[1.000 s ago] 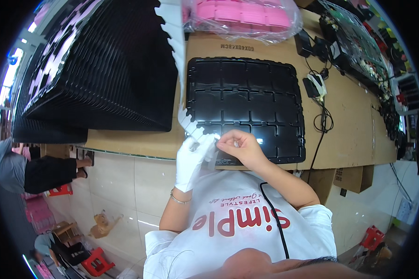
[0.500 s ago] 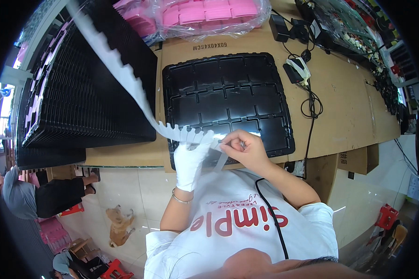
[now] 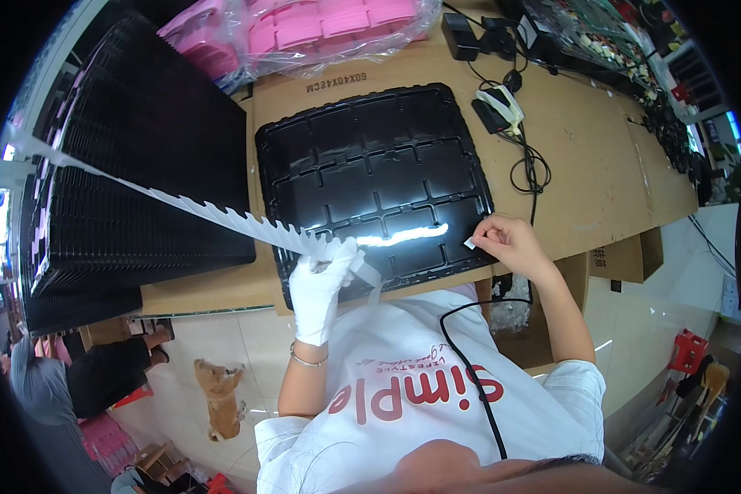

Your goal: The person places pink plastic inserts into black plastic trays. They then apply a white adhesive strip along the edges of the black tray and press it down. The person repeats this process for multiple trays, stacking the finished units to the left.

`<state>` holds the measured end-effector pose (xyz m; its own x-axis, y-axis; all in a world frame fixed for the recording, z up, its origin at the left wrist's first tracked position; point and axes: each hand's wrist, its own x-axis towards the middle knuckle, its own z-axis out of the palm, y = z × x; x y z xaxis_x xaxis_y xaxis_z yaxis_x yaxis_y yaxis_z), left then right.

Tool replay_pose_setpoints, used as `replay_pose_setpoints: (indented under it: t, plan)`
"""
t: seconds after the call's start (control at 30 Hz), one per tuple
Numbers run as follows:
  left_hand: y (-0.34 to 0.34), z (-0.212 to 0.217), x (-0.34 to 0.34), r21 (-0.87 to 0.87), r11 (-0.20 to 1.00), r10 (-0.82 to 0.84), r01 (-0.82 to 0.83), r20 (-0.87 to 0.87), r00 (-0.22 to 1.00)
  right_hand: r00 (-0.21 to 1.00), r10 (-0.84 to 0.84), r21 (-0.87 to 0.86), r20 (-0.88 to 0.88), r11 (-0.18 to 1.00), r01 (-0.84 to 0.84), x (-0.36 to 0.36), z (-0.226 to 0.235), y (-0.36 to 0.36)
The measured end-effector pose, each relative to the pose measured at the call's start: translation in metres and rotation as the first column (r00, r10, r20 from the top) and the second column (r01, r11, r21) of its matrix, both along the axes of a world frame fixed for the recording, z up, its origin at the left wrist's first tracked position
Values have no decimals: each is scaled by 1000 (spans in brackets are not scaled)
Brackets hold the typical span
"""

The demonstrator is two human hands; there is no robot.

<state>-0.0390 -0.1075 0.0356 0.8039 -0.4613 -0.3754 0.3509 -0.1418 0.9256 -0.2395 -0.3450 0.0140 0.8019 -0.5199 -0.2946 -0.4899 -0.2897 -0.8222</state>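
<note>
Head view: cardboard-covered table (image 3: 593, 160), dog (image 3: 221, 397) on tiled floor (image 3: 260, 350); left hand (image 3: 317, 292) gripping white strip (image 3: 259, 230), right hand (image 3: 510, 244) pinching white scrap (image 3: 469, 243).

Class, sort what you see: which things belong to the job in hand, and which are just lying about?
In the job:
white notched strip, in the gloved left hand
small white piece, pinched by the right hand
black tray in front, probably

Apparently just lying about:
bagged pink pieces, untouched
black adapter on the cardboard
dog on the floor

Cardbd-covered tbl (image 3: 589, 148) w/ blk tray (image 3: 370, 185)
</note>
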Motion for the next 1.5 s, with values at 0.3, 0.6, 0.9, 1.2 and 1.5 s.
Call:
replay_pose_setpoints:
  t: [0.3, 0.6, 0.9, 1.2, 1.5]
  plan:
    - [-7, 2, -4, 69, 992, -105, 104, 16, 994, 950, -23, 120, -313, 991, 64, -139, 19, -20]
    - [-35, 19, -18, -11, 935, -355, 355, 0, 935, 795, -601, -612, -82, 660, 436, -131, 7, 29]
    - [-65, 1, 5, -350, 682, -704, 642, -80, 705, 787, -220, 669, 577, 679, -301, -9, -14, 75]
    - [-145, -5, 29, -154, -71, -957, 985, 288, -24, 870, 372, -648, 325, 757, -81, -53, -2, 12]
    - [-177, -3, 2, 416, 17, -998, 909, 56, -7, 908, 415, -751, 57, 617, -235, -49, -13, -10]
